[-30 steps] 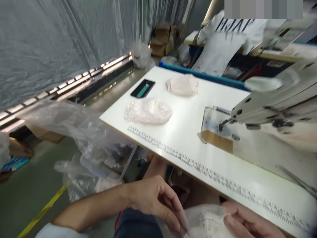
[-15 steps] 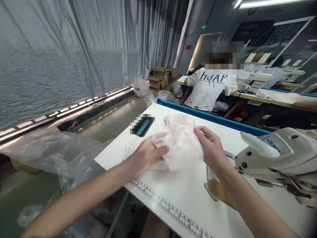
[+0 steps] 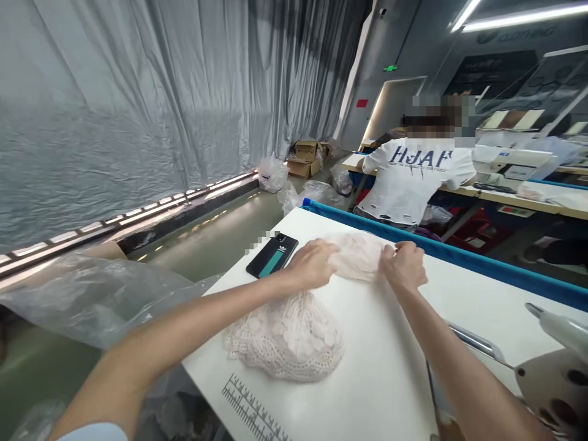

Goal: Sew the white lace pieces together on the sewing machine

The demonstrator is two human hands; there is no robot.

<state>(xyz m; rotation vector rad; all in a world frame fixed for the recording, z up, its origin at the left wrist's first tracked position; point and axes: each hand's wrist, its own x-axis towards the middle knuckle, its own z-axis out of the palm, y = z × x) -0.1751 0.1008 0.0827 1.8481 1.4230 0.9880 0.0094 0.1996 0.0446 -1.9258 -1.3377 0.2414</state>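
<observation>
A sheer, pale pink fabric piece [image 3: 361, 252] lies across the far part of the white table, its surface slightly blurred. My left hand [image 3: 315, 264] grips the left edge of it with bent fingers. At the opposite edge, my right hand [image 3: 405, 264] is closed on the cloth, thumb and fingers together. Nearer to me, below my left wrist, a gathered heap of cream lace fabric [image 3: 289, 337] with an eyelet border rests on the table. Neither hand touches the lace with its fingers.
A black phone [image 3: 273, 254] with a teal stripe lies by the table's left edge. A sewing machine [image 3: 551, 373] stands at right. A printed ruler [image 3: 252, 407] runs along the near edge. Past the blue table edge [image 3: 390, 229] sits a co-worker in a white shirt [image 3: 413, 177]. Plastic sheeting [image 3: 92, 300] lies left.
Both hands have carried the sheer fabric away from me and lowered it toward the far side of the table. The lace heap now shows fully. The view has shifted.
</observation>
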